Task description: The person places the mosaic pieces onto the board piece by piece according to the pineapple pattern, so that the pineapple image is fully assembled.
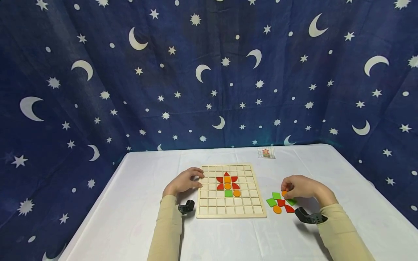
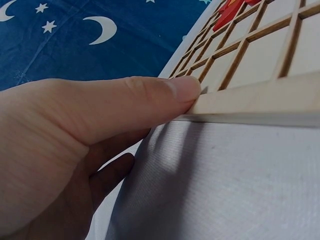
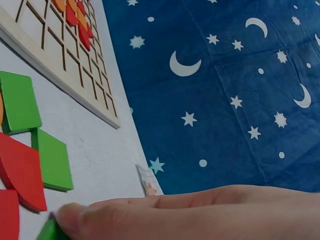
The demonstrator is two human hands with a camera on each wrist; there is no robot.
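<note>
A wooden grid board (image 1: 231,214) lies on the white table. Near its middle sit red pieces (image 1: 234,186), orange pieces (image 1: 236,193) and a green square (image 1: 228,193). My left hand (image 1: 184,181) rests at the board's left edge, its thumb (image 2: 145,97) laid straight against the wooden rim. Right of the board, my right hand (image 1: 302,186) pinches an orange disc (image 1: 285,194) between thumb and fingertips. Below that hand lie loose pieces: green squares (image 1: 271,202), red pieces (image 1: 289,208) and another orange disc (image 1: 277,209). One green piece (image 1: 291,201) is partly hidden by the right hand.
A small picture card (image 1: 266,152) with a coloured pattern on a grid lies toward the table's far edge. Behind the table hangs a dark blue cloth (image 1: 183,127) with moons and stars. White cloth (image 1: 137,203) covers the table.
</note>
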